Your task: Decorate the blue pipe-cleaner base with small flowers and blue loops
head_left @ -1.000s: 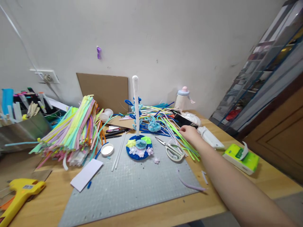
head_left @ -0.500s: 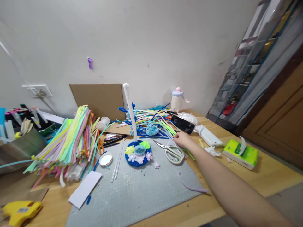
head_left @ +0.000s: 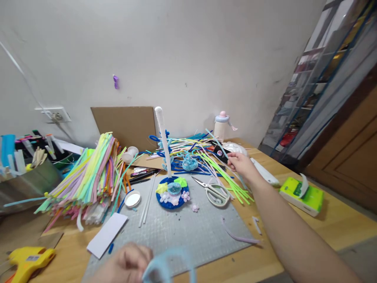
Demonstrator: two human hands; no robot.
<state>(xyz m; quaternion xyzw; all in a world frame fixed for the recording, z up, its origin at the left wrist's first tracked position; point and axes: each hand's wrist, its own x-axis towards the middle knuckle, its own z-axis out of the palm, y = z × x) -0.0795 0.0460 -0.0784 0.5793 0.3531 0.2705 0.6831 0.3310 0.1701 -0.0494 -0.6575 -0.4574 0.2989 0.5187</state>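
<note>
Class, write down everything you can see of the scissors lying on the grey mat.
The scissors lie flat on the grey cutting mat, near its right edge, just right of the round blue base. Two short, shiny metal blades, slightly parted, point up-left; the two looped handles look like pale cream plastic and face the person. Green pipe cleaners run close by the handles. No hand touches the scissors; the right hand is beyond them, apart.
</note>
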